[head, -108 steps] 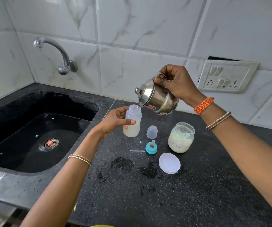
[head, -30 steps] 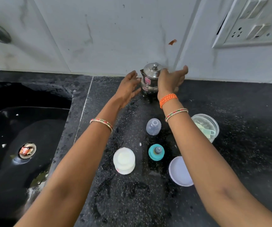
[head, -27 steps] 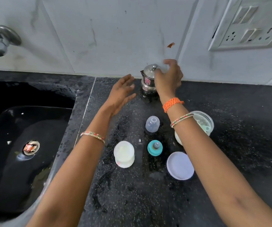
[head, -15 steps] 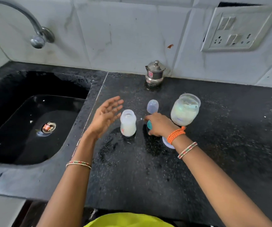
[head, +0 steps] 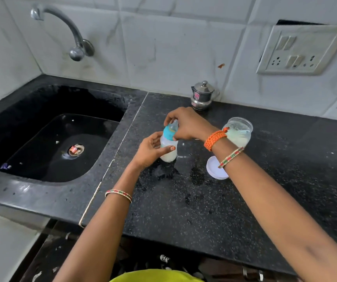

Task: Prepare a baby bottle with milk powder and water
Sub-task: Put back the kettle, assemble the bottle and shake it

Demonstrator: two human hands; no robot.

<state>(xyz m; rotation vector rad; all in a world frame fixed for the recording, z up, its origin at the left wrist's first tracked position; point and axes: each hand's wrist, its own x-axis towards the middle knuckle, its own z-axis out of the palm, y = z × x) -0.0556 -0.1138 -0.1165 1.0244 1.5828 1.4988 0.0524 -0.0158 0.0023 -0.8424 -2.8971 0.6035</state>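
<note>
Teal nipple cap [head: 169, 132] pinched in right grip [head: 188, 125]; left grip [head: 150, 150] clasps bottle [head: 168, 150] below.

Hidden parts around the baby bottle

The right hand [head: 185, 124] covers most of the teal teat cap [head: 168, 132]; the right forearm hides part of the white lid [head: 214, 169] and the powder jar [head: 237, 132]. The red label on the steel pot [head: 202, 95] is too small to read.

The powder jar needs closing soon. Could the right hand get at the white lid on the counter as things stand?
Probably yes, once freed: the right hand grips the teal cap on the bottle, and the white lid lies uncovered under that wrist.
</note>
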